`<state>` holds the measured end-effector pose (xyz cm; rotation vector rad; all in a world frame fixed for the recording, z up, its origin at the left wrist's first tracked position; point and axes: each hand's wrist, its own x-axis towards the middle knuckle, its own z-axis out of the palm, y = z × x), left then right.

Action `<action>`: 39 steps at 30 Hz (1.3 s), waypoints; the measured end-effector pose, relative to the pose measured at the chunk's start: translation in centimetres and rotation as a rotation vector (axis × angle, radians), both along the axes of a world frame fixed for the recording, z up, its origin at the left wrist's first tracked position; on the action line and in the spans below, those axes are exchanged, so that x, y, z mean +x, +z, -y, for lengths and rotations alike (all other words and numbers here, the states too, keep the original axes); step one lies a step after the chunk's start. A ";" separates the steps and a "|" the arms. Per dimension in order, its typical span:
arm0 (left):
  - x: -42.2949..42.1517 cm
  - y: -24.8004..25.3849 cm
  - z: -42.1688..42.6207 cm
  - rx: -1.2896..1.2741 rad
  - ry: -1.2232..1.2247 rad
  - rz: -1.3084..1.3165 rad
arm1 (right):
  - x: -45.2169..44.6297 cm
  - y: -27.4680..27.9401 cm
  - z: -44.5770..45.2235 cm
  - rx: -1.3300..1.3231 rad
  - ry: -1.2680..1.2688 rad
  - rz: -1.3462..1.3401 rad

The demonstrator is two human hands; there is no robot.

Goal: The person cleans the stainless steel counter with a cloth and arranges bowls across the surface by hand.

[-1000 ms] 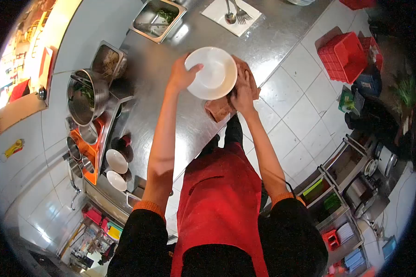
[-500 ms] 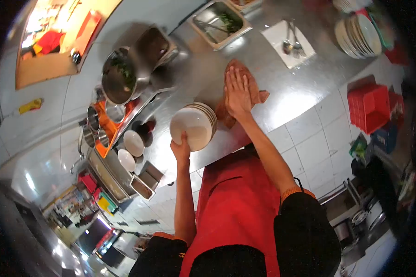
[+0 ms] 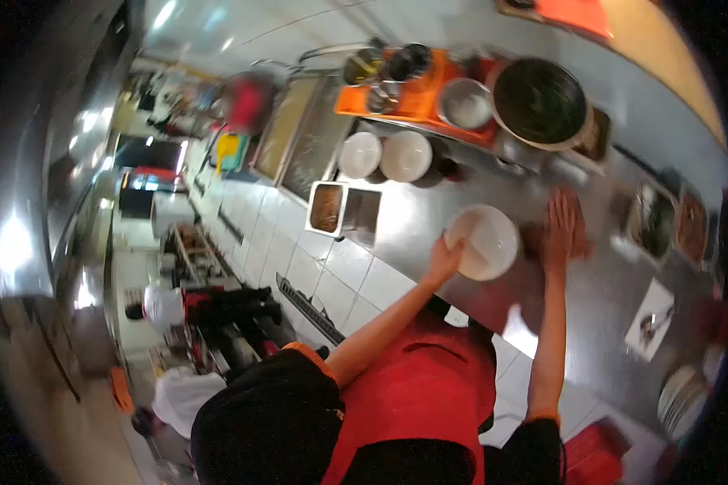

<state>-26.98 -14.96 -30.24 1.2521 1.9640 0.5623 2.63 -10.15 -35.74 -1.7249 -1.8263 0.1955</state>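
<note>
My left hand (image 3: 443,260) grips the near-left edge of a white bowl (image 3: 495,242), its thumb over the rim. Any bowls stacked beneath are hard to make out from this angle. On the steel counter (image 3: 412,212), my right hand (image 3: 560,234) lies flat with its fingers stretched out over a reddish-brown cloth (image 3: 532,239), which is blurred and partly covered. Left of the held bowl stand two white bowls (image 3: 406,156) side by side.
A large dark pan (image 3: 539,103) and an orange tray (image 3: 425,107) with metal pots line the wall side. A rectangular pan of brown food (image 3: 327,208) sits at the counter's end. Cutlery on a white cloth (image 3: 641,339) and stacked plates (image 3: 681,402) are rightward. Other people (image 3: 188,396) are at left.
The view has swung left, bringing more kitchen and other people into sight. My left hand still grips the bowl, whose stack no longer shows clearly; my right hand remains on the cloth.
</note>
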 end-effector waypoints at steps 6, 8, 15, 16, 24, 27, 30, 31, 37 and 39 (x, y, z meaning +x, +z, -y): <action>-0.5 5.6 0.0 -0.036 -0.024 0.251 | 0.2 0.9 9.7 -0.096 0.097 -0.009; -2.6 6.7 0.6 0.118 -0.013 0.366 | 1.5 1.4 9.9 -0.118 0.057 -0.032; -23.0 11.2 -4.9 0.489 0.121 0.066 | -1.1 -0.1 10.3 -0.038 -0.269 0.162; -26.1 13.1 -7.2 0.559 0.162 -0.030 | -1.7 -0.3 10.7 -0.029 -0.272 0.170; -55.0 17.3 -38.0 0.829 -0.184 -0.691 | -7.8 -2.3 15.6 0.052 -0.715 0.422; -63.8 17.1 -50.9 0.965 -0.368 -0.847 | -8.5 -6.8 17.8 -0.081 -0.902 0.390; -67.4 18.2 -59.7 0.926 -0.277 -0.959 | -11.2 -8.6 18.1 0.168 -0.768 0.616; -68.9 17.8 -62.5 0.940 -0.271 -0.982 | -11.8 -9.8 18.6 0.236 -0.791 0.713; -70.5 17.8 -68.6 0.737 -0.186 -0.774 | -9.8 -15.9 22.8 0.011 -1.008 0.593; -73.5 16.9 -72.5 0.599 -0.345 -0.848 | -10.0 -15.8 23.3 -0.064 -1.072 0.586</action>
